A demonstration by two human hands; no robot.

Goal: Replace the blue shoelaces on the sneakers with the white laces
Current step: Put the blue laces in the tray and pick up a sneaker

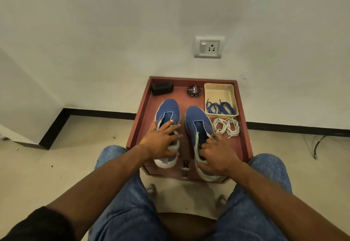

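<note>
2 blue sneakers sit side by side on a reddish-brown worktop [244, 146] with a raised rim, toes toward the wall. Both have no laces in them. Left sneaker [168, 111]: left hand [161, 142] lies over its opening, fingers spread and straight, grip released, just pressing on top. Right sneaker [198, 121]: right hand [217, 157] is on the collar and tongue area, fingers curled round the edge of the upper, grip grasping the shoe.

Blue laces [220, 107] lie loosely tangled in a cream tray [219, 89] at the far right corner of the worktop. White laces [226, 127] lie in 2 coiled bundles on the worktop just in front of the tray, just beside the right sneaker and near the right hand's fingertips, not touching them.

Far edge: round shoe polish tin [194, 91] labelled Cherry, left of the tray; black shoe brush [162, 88] in the far left corner.

Person is seated, blue jeans [123, 212], knees either side of the worktop. Wall socket with switch [209, 47] on the white wall above. Black cable [320, 144] on the floor at right.
</note>
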